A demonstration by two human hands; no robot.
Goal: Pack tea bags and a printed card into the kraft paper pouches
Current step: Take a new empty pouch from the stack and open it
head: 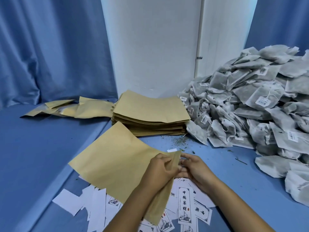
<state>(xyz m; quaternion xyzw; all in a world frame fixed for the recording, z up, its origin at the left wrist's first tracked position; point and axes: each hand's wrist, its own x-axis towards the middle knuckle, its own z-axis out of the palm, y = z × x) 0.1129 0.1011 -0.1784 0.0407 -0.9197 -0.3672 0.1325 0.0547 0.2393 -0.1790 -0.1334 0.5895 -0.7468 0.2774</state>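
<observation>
Now both hands pinch one kraft pouch at its right edge: left hand, right hand; bare blue surface lies left.

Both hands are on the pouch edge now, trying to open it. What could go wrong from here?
The left hand pinches one corner of the flat kraft paper pouch while the right hand works beside it; thin paper might tear or crease there. The pouch overhangs the scattered white printed cards, so a sweep could scatter them. Loose green tea crumbs lie nearby and could slip inside.
</observation>
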